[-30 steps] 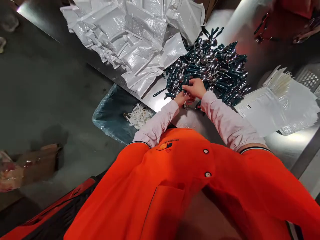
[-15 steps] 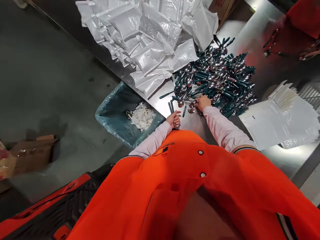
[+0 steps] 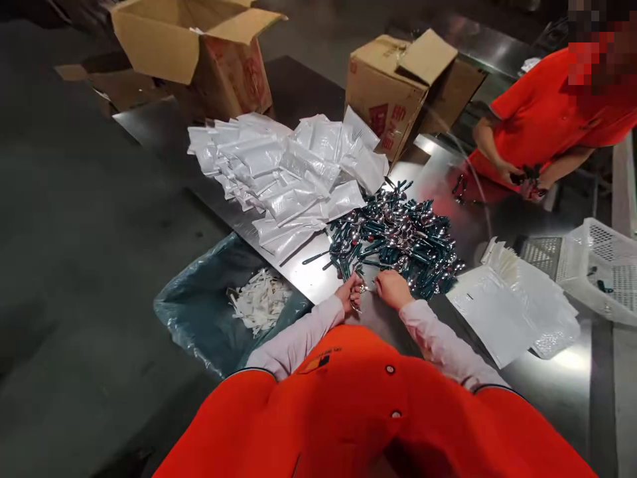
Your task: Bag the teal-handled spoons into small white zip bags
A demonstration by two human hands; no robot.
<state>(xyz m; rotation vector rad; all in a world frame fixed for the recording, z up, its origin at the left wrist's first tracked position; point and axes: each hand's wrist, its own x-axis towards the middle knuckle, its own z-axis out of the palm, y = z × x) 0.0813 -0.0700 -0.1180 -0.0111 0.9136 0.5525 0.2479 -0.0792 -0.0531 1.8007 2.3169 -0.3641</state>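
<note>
A large heap of spoons (image 3: 398,232) with dark green handles and shiny metal bowls lies on the steel table (image 3: 318,282). At its near edge, my left hand (image 3: 351,293) is closed around several spoons, with metal bowls showing below the fingers and handles above. Close on its right, my right hand (image 3: 393,289) is closed, fingertips toward the left hand; a small piece of metal shows at them, too small to name surely. White padded packets (image 3: 283,172) are piled behind and left of the spoons.
A blue-lined bin (image 3: 192,318) with white scraps stands below the table's left edge. Flat white bags (image 3: 512,312) and a white basket (image 3: 592,292) lie right. Cardboard boxes (image 3: 388,99) stand behind. A person in orange (image 3: 552,119) holds dark-handled items at the back right.
The view has tilted up, bringing the boxes and the other person into sight. My right hand has left the heap's edge and come closer to my left hand.
</note>
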